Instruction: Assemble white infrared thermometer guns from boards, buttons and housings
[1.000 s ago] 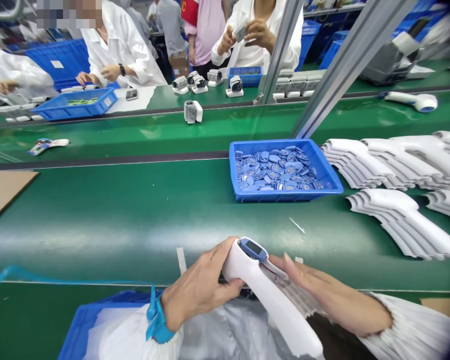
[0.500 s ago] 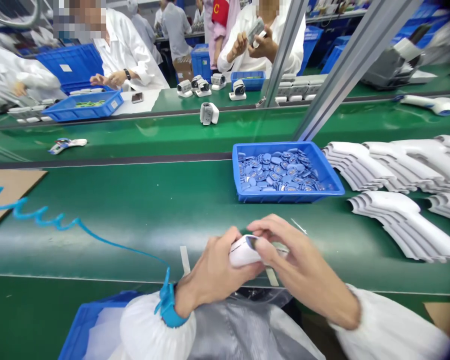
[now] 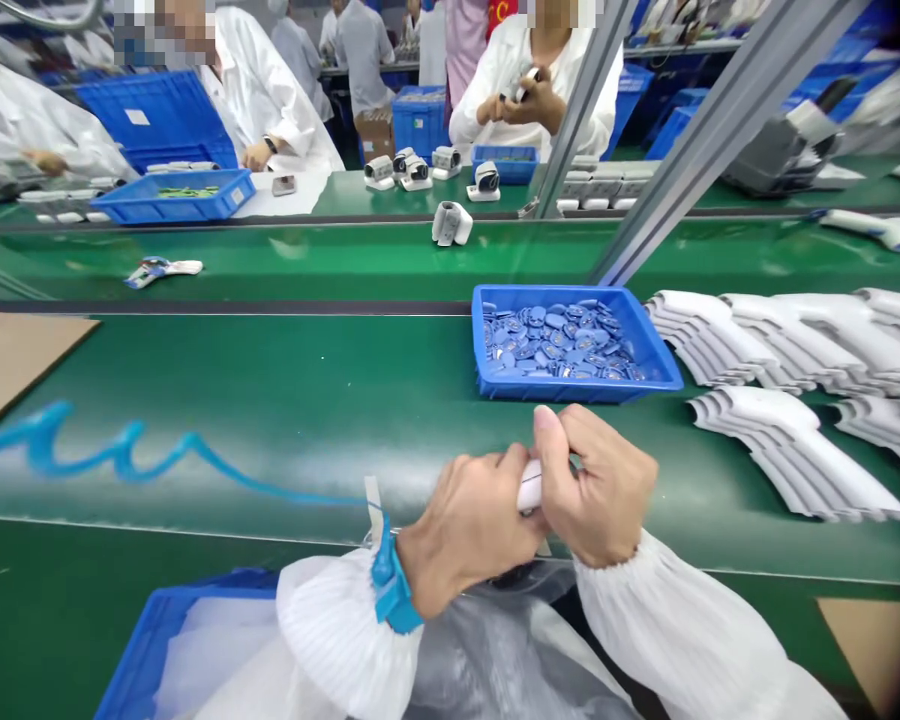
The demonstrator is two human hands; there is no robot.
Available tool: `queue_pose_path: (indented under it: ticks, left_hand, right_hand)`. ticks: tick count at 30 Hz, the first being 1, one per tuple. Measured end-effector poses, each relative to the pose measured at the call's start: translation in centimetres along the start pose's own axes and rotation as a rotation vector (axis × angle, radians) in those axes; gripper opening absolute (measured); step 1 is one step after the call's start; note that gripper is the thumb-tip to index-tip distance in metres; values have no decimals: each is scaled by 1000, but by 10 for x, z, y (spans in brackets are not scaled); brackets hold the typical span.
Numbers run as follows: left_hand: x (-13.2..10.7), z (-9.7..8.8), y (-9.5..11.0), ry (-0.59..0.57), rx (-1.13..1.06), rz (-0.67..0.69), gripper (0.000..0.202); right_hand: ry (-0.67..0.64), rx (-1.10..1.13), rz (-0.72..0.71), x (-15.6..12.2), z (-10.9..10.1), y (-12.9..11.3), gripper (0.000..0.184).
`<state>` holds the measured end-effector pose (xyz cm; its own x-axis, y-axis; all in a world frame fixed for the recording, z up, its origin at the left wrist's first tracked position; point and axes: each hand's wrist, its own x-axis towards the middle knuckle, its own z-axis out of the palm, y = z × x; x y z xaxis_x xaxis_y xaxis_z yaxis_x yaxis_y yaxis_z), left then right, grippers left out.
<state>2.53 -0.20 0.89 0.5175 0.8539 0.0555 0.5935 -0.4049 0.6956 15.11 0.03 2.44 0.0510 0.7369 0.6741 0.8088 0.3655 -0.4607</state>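
My left hand (image 3: 469,530) and right hand (image 3: 596,487) held their fingers (image 3: 570,432) clamped on a white plastic housing (image 3: 529,488), mostly hidden, over the near edge of the tabletop (image 3: 270,430). Ahead, plenty was left: a blue tray (image 3: 487,340) full of blue parts (image 3: 559,340) and stacked white shells (image 3: 720,335).

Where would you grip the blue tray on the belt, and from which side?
Probably by the front rim of the blue tray, pinching it near both front corners, coming from the near side. That long straight edge faces the left hand and right hand, and the rim stands clear of the small blue parts heaped inside. The stacked white shells crowd its right end.
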Motion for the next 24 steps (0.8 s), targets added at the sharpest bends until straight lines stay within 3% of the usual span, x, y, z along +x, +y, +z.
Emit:
queue_pose_path:
  ticks: [2,5,8,12,15,18,21,24]
  left_hand:
    - [1,0,1,-29,-84,22,17]
    - [3,6,0,-142,-110,80,9]
    - [7,12,-2,-116,-65,18,13]
    - [11,9,-8,-72,-106,-18,21]
    - [7,5,-14,-60,-259,-79,22]
    - [0,12,-16,-28,-212,-103,25]
    - [-3,24,-14,47,-48,-119,24]
    - [-5,21,-11,65,-70,-161,18]
  right_hand:
    - [-46,-22,5,-2,-3,0,44]
    - [-94,-78,-119,-6,-1,1,46]
    - [-29,-88,-168,-4,8,3,46]
    - [79,-5,-23,5,11,7,50]
    - [27,0,143,8,6,9,46]
    - [-127,-6,149,5,8,13,45]
    - [-147,7,140,-1,17,16,50]
    - [-193,49,124,3,19,16,52]
